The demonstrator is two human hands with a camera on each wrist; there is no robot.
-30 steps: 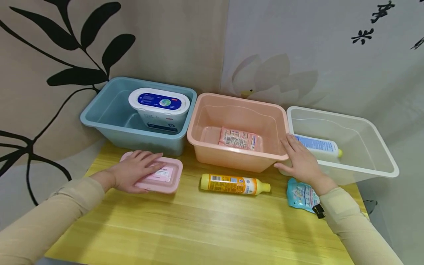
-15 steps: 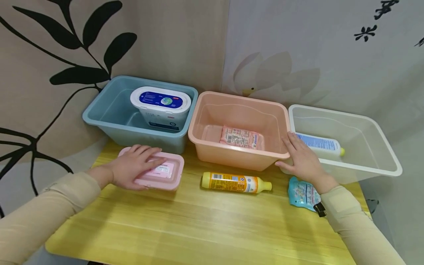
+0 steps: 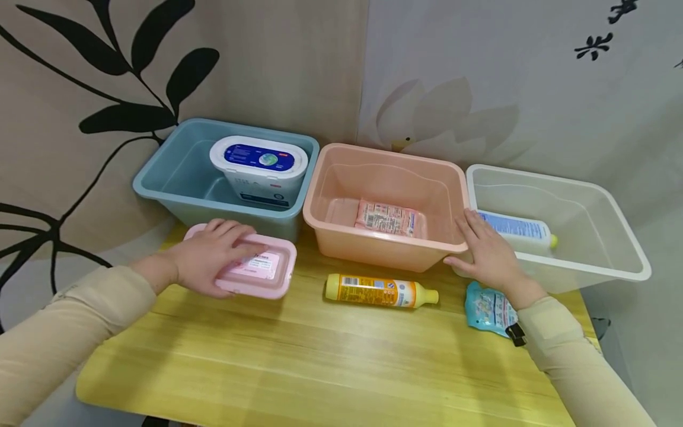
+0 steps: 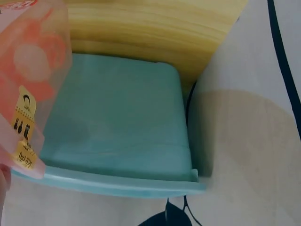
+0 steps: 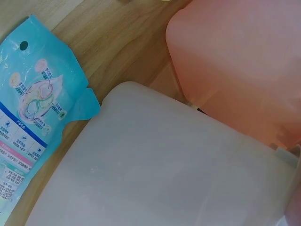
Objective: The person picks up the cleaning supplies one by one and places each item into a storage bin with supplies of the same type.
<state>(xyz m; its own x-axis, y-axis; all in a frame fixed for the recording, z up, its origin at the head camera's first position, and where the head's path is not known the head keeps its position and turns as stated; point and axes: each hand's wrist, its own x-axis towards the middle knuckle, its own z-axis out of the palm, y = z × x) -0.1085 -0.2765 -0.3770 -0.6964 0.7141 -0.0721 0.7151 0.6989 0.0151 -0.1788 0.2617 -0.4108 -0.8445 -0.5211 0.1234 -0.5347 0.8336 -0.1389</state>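
Note:
My left hand (image 3: 210, 255) grips a pink lidded plastic box (image 3: 267, 267) from above, fingers spread across its lid and thumb at the near side. A pale label sits on the lid. In the left wrist view the box (image 4: 35, 61) shows a translucent side with a red pattern and yellow stickers, in front of the blue bin (image 4: 117, 113). Straight fingers of my right hand (image 3: 488, 255) rest at the rims where the peach bin (image 3: 368, 246) and the white bin (image 3: 581, 270) meet. Beneath that wrist lies a light-blue pouch (image 3: 485, 308), also in the right wrist view.
A yellow bottle (image 3: 373, 290) lies on the wooden table (image 3: 320, 362). The blue bin holds a white tub (image 3: 261, 172), the peach bin a pink packet (image 3: 386, 218), the white bin a white-and-blue bottle (image 3: 517, 231). A wall hanging stands close behind the bins.
The left hand and the pink box have shifted slightly toward the blue bin, and the box looks a little raised. The right hand stays on the bin rims. The head view has tilted slightly.

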